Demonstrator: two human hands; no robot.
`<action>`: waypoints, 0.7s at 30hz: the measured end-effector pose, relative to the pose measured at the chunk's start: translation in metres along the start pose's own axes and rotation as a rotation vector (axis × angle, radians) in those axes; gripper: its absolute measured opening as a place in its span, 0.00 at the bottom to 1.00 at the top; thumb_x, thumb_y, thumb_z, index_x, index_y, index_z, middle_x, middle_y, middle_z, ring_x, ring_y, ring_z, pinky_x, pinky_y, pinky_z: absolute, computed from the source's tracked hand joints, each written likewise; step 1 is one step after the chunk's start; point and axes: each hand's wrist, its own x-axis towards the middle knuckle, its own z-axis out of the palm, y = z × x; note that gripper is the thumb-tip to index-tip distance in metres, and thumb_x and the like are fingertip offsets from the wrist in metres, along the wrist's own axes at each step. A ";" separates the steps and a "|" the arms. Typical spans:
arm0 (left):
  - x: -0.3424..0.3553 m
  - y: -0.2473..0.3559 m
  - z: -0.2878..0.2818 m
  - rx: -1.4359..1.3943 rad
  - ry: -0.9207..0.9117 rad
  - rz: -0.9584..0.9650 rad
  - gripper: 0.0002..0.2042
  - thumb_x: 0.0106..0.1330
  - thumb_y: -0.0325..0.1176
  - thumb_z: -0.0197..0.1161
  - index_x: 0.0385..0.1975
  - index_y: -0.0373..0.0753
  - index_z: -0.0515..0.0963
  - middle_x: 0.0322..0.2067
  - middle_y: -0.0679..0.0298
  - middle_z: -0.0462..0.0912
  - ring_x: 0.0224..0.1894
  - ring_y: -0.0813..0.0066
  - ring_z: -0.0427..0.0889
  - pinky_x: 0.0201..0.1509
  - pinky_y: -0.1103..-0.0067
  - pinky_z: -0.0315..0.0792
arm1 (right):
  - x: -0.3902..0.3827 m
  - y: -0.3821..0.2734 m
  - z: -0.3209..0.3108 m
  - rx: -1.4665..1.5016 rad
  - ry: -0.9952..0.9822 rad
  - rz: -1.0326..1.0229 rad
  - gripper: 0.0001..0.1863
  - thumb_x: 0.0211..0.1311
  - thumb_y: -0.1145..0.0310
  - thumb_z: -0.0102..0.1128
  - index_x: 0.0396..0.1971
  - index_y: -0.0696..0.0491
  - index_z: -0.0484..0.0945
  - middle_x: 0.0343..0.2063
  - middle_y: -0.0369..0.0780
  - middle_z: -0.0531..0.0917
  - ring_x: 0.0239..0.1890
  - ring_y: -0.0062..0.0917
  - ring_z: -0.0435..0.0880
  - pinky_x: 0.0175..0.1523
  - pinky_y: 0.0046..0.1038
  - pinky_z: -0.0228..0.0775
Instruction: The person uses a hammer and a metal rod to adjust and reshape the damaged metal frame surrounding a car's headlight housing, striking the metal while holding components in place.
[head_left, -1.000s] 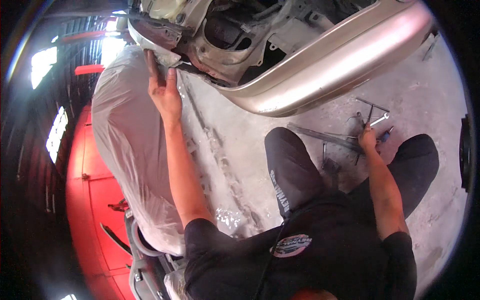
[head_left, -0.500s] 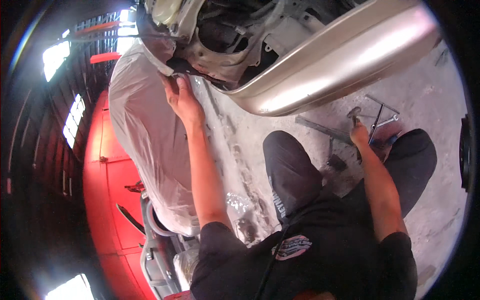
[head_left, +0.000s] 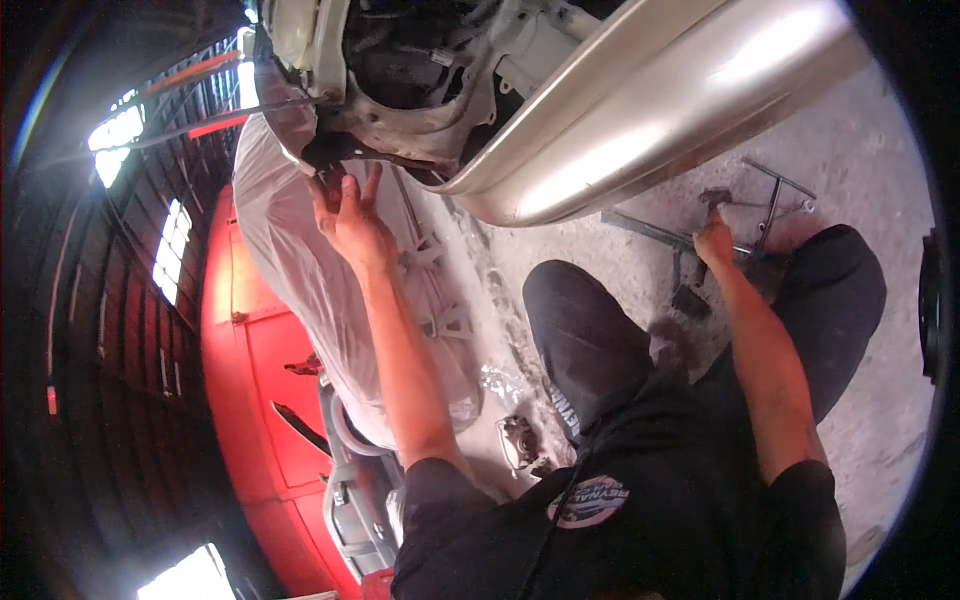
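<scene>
My left hand (head_left: pixel 352 228) is raised palm up with its fingers apart, at the lower edge of the car's bare front body panel (head_left: pixel 400 130); its fingertips are close under the edge, and whether they touch it I cannot tell. My right hand (head_left: pixel 713 243) is closed round a hammer, whose metal head (head_left: pixel 715 197) points up above the fist, low over the floor. Most of the hammer's handle is hidden in the hand. Between and above my hands hangs the long champagne-coloured bumper (head_left: pixel 580 160) of the car.
Dark metal bars (head_left: pixel 640 228) and a T-shaped tool (head_left: pixel 772 205) lie on the dusty concrete floor right of my knee. Left of my arm stands a shape under pale plastic sheeting (head_left: pixel 290 220), before a red metal door (head_left: pixel 250 370). A small metal part (head_left: pixel 518 440) lies near my left knee.
My left hand has lowered slightly from the panel edge and its fingers have spread. The right hand still grips the hammer, its head now turned. The whole view has shifted a little.
</scene>
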 end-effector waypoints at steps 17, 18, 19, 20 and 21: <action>0.077 0.053 0.001 0.577 -0.117 0.203 0.22 0.81 0.43 0.49 0.59 0.32 0.79 0.47 0.63 0.86 0.51 0.77 0.79 0.59 0.80 0.69 | 0.015 0.006 -0.002 0.087 -0.280 0.057 0.29 0.53 0.56 0.66 0.49 0.64 0.79 0.44 0.58 0.84 0.47 0.54 0.84 0.55 0.46 0.77; 0.078 0.057 -0.003 0.598 -0.144 0.223 0.21 0.81 0.43 0.50 0.59 0.33 0.79 0.48 0.63 0.86 0.51 0.77 0.79 0.60 0.80 0.69 | 0.015 -0.001 -0.008 0.101 -0.327 0.036 0.30 0.52 0.55 0.65 0.48 0.65 0.79 0.43 0.58 0.85 0.45 0.53 0.85 0.54 0.45 0.77; 0.081 0.061 -0.006 0.621 -0.160 0.172 0.20 0.80 0.41 0.53 0.56 0.33 0.82 0.52 0.62 0.86 0.55 0.76 0.79 0.62 0.78 0.69 | 0.016 -0.006 -0.017 0.103 -0.408 0.035 0.30 0.51 0.55 0.66 0.48 0.65 0.80 0.44 0.58 0.85 0.46 0.52 0.85 0.55 0.43 0.77; 0.082 0.063 -0.010 0.603 -0.180 0.233 0.19 0.79 0.40 0.54 0.56 0.32 0.82 0.53 0.61 0.85 0.56 0.75 0.79 0.63 0.78 0.68 | 0.012 -0.016 -0.028 0.099 -0.492 0.035 0.31 0.50 0.55 0.66 0.48 0.64 0.81 0.46 0.58 0.84 0.47 0.51 0.85 0.56 0.41 0.76; 0.087 0.063 -0.010 0.589 -0.202 0.299 0.18 0.78 0.40 0.55 0.55 0.32 0.83 0.54 0.60 0.85 0.57 0.74 0.79 0.63 0.78 0.68 | 0.010 -0.026 -0.038 0.100 -0.573 0.034 0.31 0.49 0.54 0.66 0.48 0.64 0.82 0.47 0.58 0.84 0.48 0.50 0.85 0.57 0.40 0.76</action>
